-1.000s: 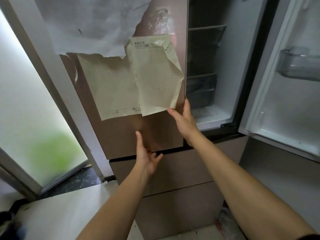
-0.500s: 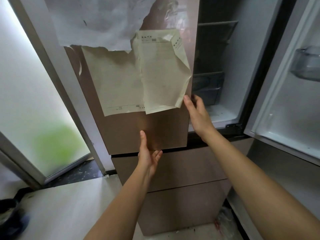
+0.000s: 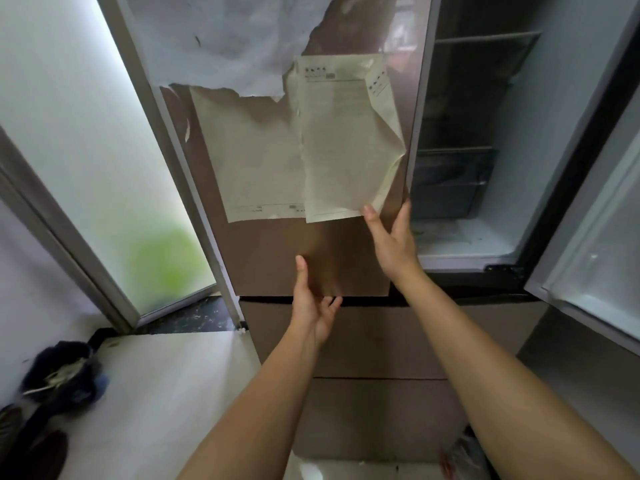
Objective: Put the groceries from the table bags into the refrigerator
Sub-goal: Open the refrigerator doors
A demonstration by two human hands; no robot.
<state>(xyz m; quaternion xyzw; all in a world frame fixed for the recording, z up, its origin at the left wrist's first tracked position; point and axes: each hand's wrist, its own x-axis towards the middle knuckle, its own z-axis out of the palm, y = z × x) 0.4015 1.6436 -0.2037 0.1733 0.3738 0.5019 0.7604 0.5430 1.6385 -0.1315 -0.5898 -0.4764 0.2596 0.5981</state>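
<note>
The brown refrigerator's left door (image 3: pixel 270 258) is closed, with creased papers (image 3: pixel 346 140) stuck on it. To the right, the compartment (image 3: pixel 464 237) stands open, showing a white floor, a dark drawer (image 3: pixel 450 181) and a shelf above. My right hand (image 3: pixel 391 237) rests with straight fingers at the left door's right edge, just under the papers. Lower down, my left hand (image 3: pixel 313 306) is held upright at that door's bottom edge, thumb up, fingers loose, holding nothing. No groceries are visible.
The right refrigerator door (image 3: pixel 595 265) is swung open at the far right. Two brown drawer fronts (image 3: pixel 381 341) lie below the doors. A frosted glass door (image 3: pixel 86 150) stands left. Dark shoes and a bag (image 3: pixel 62 372) sit on the floor at lower left.
My right hand has shifted slightly along the left door's edge. The left hand has stayed near the door's bottom edge.
</note>
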